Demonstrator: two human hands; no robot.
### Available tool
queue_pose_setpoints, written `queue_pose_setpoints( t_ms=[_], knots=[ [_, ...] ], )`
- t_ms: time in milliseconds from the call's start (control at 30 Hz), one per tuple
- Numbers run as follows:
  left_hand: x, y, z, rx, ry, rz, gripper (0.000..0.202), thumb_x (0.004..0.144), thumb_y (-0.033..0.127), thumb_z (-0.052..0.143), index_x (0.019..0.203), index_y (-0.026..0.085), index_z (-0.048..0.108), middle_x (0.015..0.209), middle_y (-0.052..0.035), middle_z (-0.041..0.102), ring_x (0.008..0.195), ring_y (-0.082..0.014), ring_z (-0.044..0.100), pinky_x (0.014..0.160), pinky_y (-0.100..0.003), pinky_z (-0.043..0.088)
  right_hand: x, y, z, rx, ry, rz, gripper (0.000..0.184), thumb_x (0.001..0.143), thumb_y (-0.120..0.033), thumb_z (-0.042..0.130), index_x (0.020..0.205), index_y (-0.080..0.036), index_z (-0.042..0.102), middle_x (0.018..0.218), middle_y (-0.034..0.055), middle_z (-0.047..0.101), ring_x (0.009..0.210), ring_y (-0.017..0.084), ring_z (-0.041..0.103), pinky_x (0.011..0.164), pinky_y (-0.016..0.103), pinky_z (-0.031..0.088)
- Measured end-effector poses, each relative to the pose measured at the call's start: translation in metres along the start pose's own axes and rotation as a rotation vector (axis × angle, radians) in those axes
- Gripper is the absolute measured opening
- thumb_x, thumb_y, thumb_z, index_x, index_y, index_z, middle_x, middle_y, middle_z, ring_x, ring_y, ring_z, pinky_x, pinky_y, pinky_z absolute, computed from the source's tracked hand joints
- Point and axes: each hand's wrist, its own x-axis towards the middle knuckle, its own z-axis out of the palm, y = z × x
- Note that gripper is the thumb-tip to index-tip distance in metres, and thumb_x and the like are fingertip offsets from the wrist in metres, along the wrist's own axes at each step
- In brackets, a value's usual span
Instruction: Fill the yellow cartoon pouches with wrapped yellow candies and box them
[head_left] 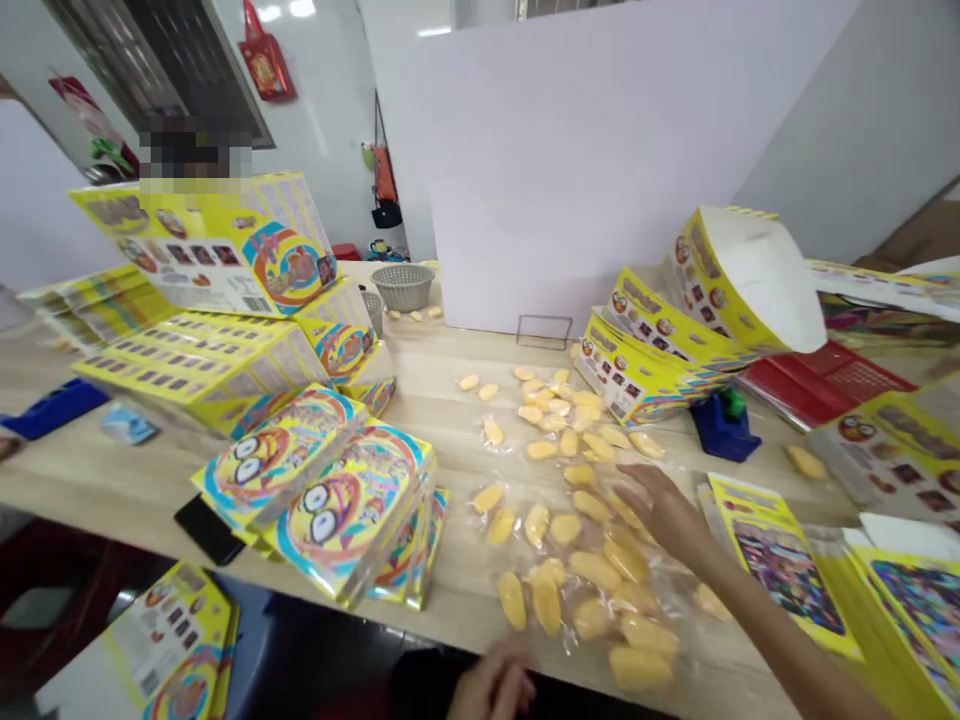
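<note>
Many yellow oval pieces in clear plastic wrap (pixel 570 560) lie in a loose heap on the light wooden table (pixel 120 470). My right hand (pixel 660 510) reaches in from the lower right, fingers spread, resting at or just above the heap's upper right side. Nothing shows in its grip. At the bottom edge, my left hand (pixel 491 685) is cut off by the frame, close to the heap's lower left side. Its fingers are partly hidden, and it holds nothing visible.
Stacks of flat yellow printed cartons (pixel 315 500) stand left of the heap, with larger piles (pixel 202 340) behind them. A blue tape dispenser (pixel 724 425), more cartons (pixel 645 360) and a red tray (pixel 821 385) lie at the right. A grey plastic basket (pixel 403 286) sits at the back.
</note>
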Motion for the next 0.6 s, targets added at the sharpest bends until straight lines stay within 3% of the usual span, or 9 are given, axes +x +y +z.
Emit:
queue_pose_setpoints(
  t_ms=[67,133,233,300,433,533,600],
  knots=[
    [0.015,-0.004,0.026,0.192,0.164,0.108,0.038,0.089,0.041,0.042,0.119,0.02,0.053,0.128,-0.0116,0.05,0.122,-0.0268,0.042,0.103,-0.048,0.031,-0.047,0.004,-0.005,0.032,0.032,-0.068,0.047,0.084,-0.047,0.044,0.121,-0.019,0.053,0.122,0.0156,0.056,0.114,0.029,0.051,0.094,0.046,0.041],
    [0.03,-0.008,0.048,0.484,0.315,0.203,0.051,0.085,0.046,0.045,0.13,0.021,0.045,0.144,-0.0128,0.033,0.134,-0.0313,0.023,0.108,-0.053,0.021,-0.091,0.003,0.001,0.061,0.034,-0.167,0.058,0.081,-0.05,0.05,0.132,-0.024,0.043,0.136,0.0144,0.044,0.124,0.031,0.041,0.098,0.05,0.036],
    [0.053,-0.013,0.069,0.831,0.345,0.239,0.068,0.08,0.051,0.05,0.138,0.02,0.032,0.149,-0.0128,0.022,0.137,-0.0336,0.011,0.107,-0.057,0.015,-0.131,-0.005,0.021,0.068,-0.019,-0.205,0.064,0.077,-0.053,0.054,0.134,-0.028,0.039,0.144,0.0143,0.031,0.131,0.035,0.028,0.1,0.059,0.027],
    [0.071,-0.012,0.074,0.962,0.319,0.246,0.069,0.082,0.052,0.047,0.14,0.019,0.029,0.148,-0.0121,0.024,0.137,-0.0322,0.011,0.108,-0.056,0.012,-0.13,-0.012,0.033,0.09,-0.034,-0.147,0.059,0.078,-0.051,0.054,0.131,-0.027,0.045,0.144,0.0158,0.031,0.132,0.036,0.026,0.1,0.059,0.027],
    [0.102,0.008,0.062,1.055,0.281,0.169,0.07,0.083,0.051,0.046,0.141,0.018,0.026,0.149,-0.0116,0.021,0.138,-0.0309,0.011,0.109,-0.051,0.013,-0.089,-0.026,0.039,0.147,-0.04,-0.019,0.054,0.078,-0.042,0.058,0.128,-0.023,0.05,0.144,0.0171,0.029,0.133,0.037,0.021,0.101,0.059,0.024],
    [0.117,0.036,0.048,1.073,0.307,0.129,0.063,0.081,0.05,0.049,0.133,0.016,0.041,0.142,-0.0159,0.036,0.133,-0.0348,0.023,0.106,-0.054,0.016,-0.066,-0.028,0.032,0.171,-0.022,-0.018,0.052,0.079,-0.042,0.057,0.128,-0.024,0.05,0.144,0.0172,0.028,0.133,0.038,0.021,0.1,0.062,0.023],
    [0.128,0.058,0.043,1.085,0.355,0.136,0.05,0.084,0.044,0.048,0.123,0.014,0.051,0.131,-0.0171,0.048,0.126,-0.0341,0.035,0.105,-0.054,0.02,-0.066,-0.023,0.026,0.196,0.018,-0.06,0.05,0.081,-0.042,0.054,0.127,-0.022,0.051,0.144,0.0177,0.028,0.134,0.036,0.021,0.102,0.06,0.022]
  ],
)
